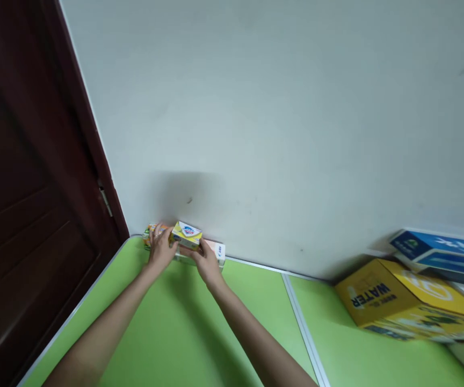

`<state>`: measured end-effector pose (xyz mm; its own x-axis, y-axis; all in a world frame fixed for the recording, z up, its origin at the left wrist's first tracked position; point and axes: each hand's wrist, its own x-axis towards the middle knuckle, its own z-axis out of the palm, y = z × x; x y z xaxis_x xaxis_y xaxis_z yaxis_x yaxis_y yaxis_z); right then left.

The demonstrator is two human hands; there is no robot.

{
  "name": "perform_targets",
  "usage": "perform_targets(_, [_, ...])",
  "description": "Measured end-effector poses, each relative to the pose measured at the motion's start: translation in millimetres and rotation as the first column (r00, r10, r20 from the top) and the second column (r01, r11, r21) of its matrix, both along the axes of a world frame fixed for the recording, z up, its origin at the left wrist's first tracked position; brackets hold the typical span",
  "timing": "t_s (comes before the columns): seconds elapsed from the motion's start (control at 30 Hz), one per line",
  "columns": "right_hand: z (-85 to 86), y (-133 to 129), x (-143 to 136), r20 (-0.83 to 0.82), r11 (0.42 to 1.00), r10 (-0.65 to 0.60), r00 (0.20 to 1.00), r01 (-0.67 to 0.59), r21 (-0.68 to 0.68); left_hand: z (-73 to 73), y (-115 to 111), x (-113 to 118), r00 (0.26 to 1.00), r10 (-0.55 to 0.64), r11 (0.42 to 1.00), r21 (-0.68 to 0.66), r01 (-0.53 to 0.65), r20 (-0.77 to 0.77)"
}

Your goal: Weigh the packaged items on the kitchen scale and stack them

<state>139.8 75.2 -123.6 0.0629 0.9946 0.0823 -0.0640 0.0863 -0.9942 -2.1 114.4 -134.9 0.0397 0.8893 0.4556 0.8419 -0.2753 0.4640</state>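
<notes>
A small yellow-and-white soap box (187, 232) with a blue-and-red shield logo is held between my two hands near the wall. My left hand (161, 249) grips its left end, with the thumb at the near side and the other fingers reaching over an orange-and-green pack (146, 236). At the right end, my right hand (208, 261) closes on the same box with thumb and fingers. Just below and behind lies a longer pale pink-and-white box (219, 250), partly covered by the hands. Whether the soap box rests on it, I cannot tell.
The green tabletop (151, 333) meets a pale wall (264, 118), and a metal strip (302, 328) crosses it. On the right stands a yellow carton (371, 295) marked WATER, with a blue box (449, 252) on top. A dark red door (26, 177) borders the left.
</notes>
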Motion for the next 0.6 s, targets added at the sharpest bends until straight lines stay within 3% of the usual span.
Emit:
perform_targets(0.2, [-19.7, 13, 1, -0.020, 0.999, 0.045, 0.999, -0.045, 0.005, -31.1, 3, -4, 0.993, 0.081, 0.996, -0.015, -0.083, -0.090])
perform_targets(0.4, [-9.8, 7, 14, 0.015, 0.995, 0.077, 0.997, -0.076, -0.057, -28.5, -4, 4, 0.993, 0.102, 0.995, 0.016, -0.101, -0.058])
perform_targets(0.5, [0.1, -29, 32, 0.043, 0.992, 0.063, 0.997, -0.057, -0.115, -20.4, -37, 12, 0.993, 0.071, 0.996, 0.048, -0.076, 0.094])
perform_targets(0.57, [4.3, -71, 50, 0.050, 0.984, 0.094, 0.994, -0.085, -0.159, -12.9, -78, 18, 0.977, -0.056, 0.996, -0.053, 0.068, 0.206])
perform_targets(0.6, [5.1, -97, 60, 0.038, 0.962, 0.181, 0.983, -0.169, -0.215, -8.9, -102, 21, 0.954, -0.137, 0.967, -0.174, 0.188, 0.267])
